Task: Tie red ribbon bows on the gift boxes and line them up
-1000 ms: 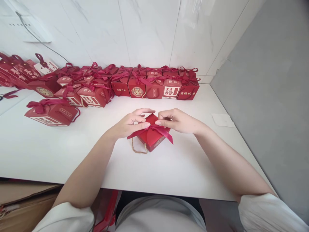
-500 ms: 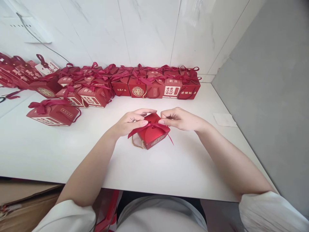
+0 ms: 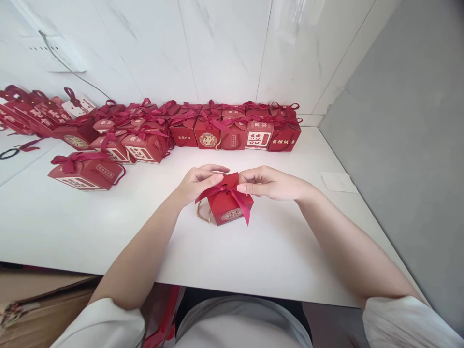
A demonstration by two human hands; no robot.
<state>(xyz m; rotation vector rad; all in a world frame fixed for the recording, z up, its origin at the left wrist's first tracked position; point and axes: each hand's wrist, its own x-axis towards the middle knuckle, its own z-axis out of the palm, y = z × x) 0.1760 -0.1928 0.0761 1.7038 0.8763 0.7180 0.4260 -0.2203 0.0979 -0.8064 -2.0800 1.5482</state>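
Note:
A small red gift box (image 3: 229, 209) with a gold rope handle stands on the white table (image 3: 275, 251) in front of me. A dark red ribbon (image 3: 232, 194) crosses its top, one tail hanging down the front right. My left hand (image 3: 197, 182) pinches the ribbon at the box's left top edge. My right hand (image 3: 268, 182) pinches it from the right. Both hands have their fingers closed on the ribbon, thumbs and forefingers nearly meeting over the box.
Several finished red boxes with ribbon bows stand in a row (image 3: 232, 130) along the back wall, and more cluster at the left (image 3: 87, 169). A white paper slip (image 3: 339, 182) lies at the right. A grey wall (image 3: 409, 145) bounds the right side. A cardboard carton (image 3: 39, 299) sits below left.
My hands have drawn closer together over the box and the ribbon now lies tighter across its top, with one tail hanging down the front. The box has turned slightly.

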